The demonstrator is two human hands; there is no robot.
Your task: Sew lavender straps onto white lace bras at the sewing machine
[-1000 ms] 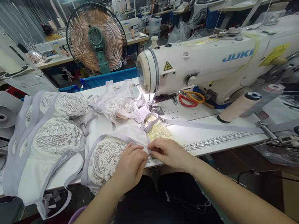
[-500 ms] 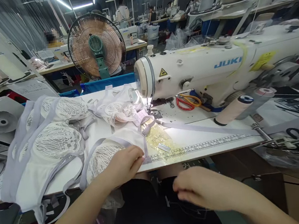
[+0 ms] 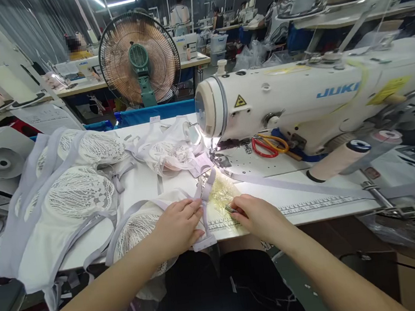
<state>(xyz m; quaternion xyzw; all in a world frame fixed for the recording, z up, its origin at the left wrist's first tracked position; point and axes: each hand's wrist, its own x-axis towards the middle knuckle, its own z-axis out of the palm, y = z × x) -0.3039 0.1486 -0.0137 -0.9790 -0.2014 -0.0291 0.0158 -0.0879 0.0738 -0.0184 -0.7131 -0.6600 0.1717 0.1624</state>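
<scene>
A white lace bra (image 3: 139, 229) with lilac-grey edging lies at the table's front edge. My left hand (image 3: 180, 224) rests over it, fingers curled at the lilac strap (image 3: 206, 188) and thumb lower down. To the right, my right hand (image 3: 254, 215) is closed on a small silver metal piece (image 3: 230, 208), mostly hidden by the fingers. That hand is over a yellowish patch (image 3: 221, 191) on the table, beside a printed ruler strip (image 3: 308, 207). The sewing machine (image 3: 279, 93) stands just beyond, its lit needle area above the strap end.
More lace bras (image 3: 79, 191) are piled at the left. Red- and orange-handled scissors (image 3: 270, 145) lie on the machine bed. A thread cone (image 3: 338, 159) lies at the right. A lilac band (image 3: 294, 183) runs across the table. Behind stands a large fan (image 3: 138, 58).
My right hand has come up from over the lap to the table and taken hold of the silver metal piece. The strap near my left hand now stretches down to the table's front edge.
</scene>
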